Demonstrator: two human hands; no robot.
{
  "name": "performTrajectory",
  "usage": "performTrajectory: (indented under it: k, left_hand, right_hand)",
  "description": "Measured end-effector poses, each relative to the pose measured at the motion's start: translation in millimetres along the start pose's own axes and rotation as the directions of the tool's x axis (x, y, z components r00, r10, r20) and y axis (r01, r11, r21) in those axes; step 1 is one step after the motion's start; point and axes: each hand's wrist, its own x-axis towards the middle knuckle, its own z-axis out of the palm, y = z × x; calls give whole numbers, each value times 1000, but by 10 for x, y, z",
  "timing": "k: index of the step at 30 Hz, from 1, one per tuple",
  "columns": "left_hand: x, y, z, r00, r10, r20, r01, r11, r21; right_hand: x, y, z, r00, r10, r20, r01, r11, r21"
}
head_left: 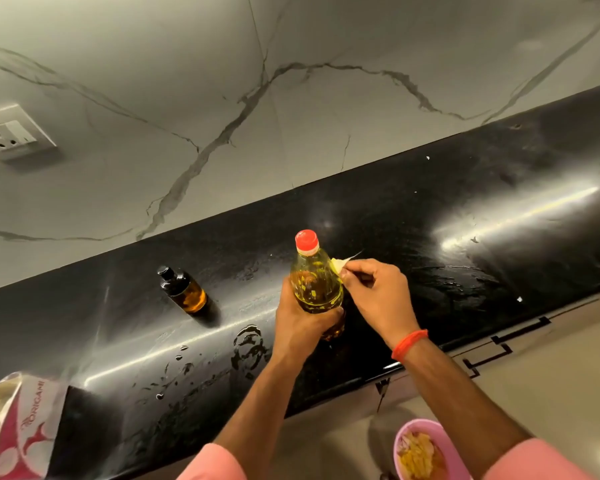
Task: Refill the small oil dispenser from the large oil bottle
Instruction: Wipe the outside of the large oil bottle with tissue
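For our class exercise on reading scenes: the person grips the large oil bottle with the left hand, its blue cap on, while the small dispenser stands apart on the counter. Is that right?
One detail is wrong: the cap on the large oil bottle is red, not blue, as the head view shows. The left hand does grip the bottle, and the small dispenser stands apart on the counter.

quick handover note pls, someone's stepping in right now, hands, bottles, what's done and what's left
Left hand: grips the large clear plastic oil bottle with yellow oil around its lower body, upright at the black stone counter.
Right hand: fingers pinch a pale scrap of label or seal at the bottle's shoulder.
Small amber glass dispenser with black pump top: stands on the counter to the left, apart from the hands, top on.
Done: large bottle in hand. Its red screw cap is still on.
Left: finish with the scrap, uncap the bottle, open the dispenser, pour, reclose both.
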Motion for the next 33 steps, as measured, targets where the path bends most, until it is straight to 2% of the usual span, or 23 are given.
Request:
performTrajectory:
  k: [6,12,14,17,19,21,24,26,31,33]
  left_hand:
    - [54,-62,82,999,15,29,-14,999,-34]
    - [-9,-6,137,999,13,-38,-15,998,-54]
    - [-35,13,139,999,9,-43,-12,997,-71]
    - [-86,20,134,998,-6,-57,-1,993,-114]
    - [-151,59,82,997,0,-72,-9,992,-128]
    - [-242,128,20,997,26,-73,-35,992,-123]
    - [-395,262,-87,994,86,-66,-94,988,-122]
    - [-493,364,-148,990,123,-69,-130,984,-119]
    - [-670,503,-318,987,144,-77,-154,978,-140]
    - [-715,545,-379,987,150,-62,-157,979,-132]
  right_hand:
    - [-257,-151,39,985,-169,-26,171,981,89]
    - [-255,-309,103,949,-310,55,309,951,20]
    - [-204,-304,53,956,-290,38,288,956,55]
    - [-124,-281,-71,983,-186,-3,184,970,160]
    - [-87,-317,-126,993,-118,29,105,952,288]
    - [-70,-359,-150,995,-77,69,52,948,313]
    - [-85,-453,-151,986,-141,93,121,974,192]
    - [-123,-554,-170,973,-205,108,183,965,186]
    - [-271,-726,-323,916,-271,295,154,919,363]
    - [-318,-796,-370,895,-332,299,203,898,390]
